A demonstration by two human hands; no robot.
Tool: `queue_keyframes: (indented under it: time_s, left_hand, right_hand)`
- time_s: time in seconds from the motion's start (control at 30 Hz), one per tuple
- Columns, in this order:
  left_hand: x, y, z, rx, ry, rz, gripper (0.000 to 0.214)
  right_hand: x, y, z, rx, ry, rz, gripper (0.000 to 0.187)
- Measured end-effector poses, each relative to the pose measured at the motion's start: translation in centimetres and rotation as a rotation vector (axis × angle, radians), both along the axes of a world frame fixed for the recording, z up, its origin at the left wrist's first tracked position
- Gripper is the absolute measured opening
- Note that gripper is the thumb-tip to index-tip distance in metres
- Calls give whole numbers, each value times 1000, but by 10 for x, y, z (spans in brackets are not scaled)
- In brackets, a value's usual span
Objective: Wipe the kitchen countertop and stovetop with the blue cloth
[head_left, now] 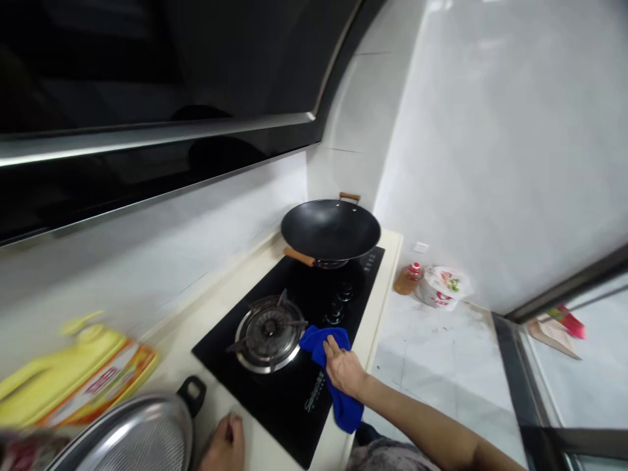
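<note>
My right hand (343, 367) presses flat on a blue cloth (333, 373) lying on the black glass gas hob (304, 314), just right of the near burner (269, 332) and below the knobs (338, 304). Part of the cloth hangs over the hob's front edge. My left hand (226, 445) rests on the cream countertop (196, 327) at the bottom edge of view, next to a metal lid (132, 438) with a black handle. A black wok (330, 230) with wooden handles sits on the far burner.
A yellow bottle (73, 379) with an orange label lies at the left on the counter. A dark range hood (147, 98) hangs overhead. On the floor by the wall stand an oil bottle (407, 279) and a white bag (441, 288).
</note>
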State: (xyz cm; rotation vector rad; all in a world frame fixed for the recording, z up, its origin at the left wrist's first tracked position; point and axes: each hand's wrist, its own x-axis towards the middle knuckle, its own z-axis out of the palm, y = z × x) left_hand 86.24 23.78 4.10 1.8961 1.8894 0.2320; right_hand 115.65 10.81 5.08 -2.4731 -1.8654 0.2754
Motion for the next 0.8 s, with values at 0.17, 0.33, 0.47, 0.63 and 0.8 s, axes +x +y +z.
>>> queue_keyframes:
  time_s: [0.17, 0.33, 0.47, 0.63, 0.8]
  left_hand:
    - [11, -15, 10, 9, 51, -4, 47]
    - [11, -18, 11, -8, 27, -14, 46]
    - [6, -18, 10, -39, -119, 38, 49]
    - [-3, -18, 2, 73, -407, 117, 40]
    - [-3, -21, -3, 120, -484, 95, 36]
  right_hand:
    - [-37, -14, -9, -13, -1, 183, 63]
    - [-88, -9, -12, 18, -27, 369, 68]
    - [-120, 2, -5, 66, 64, 537, 65]
    - [-126, 2, -8, 168, 608, 489, 33]
    - [-68, -19, -22, 358, 921, -219, 40]
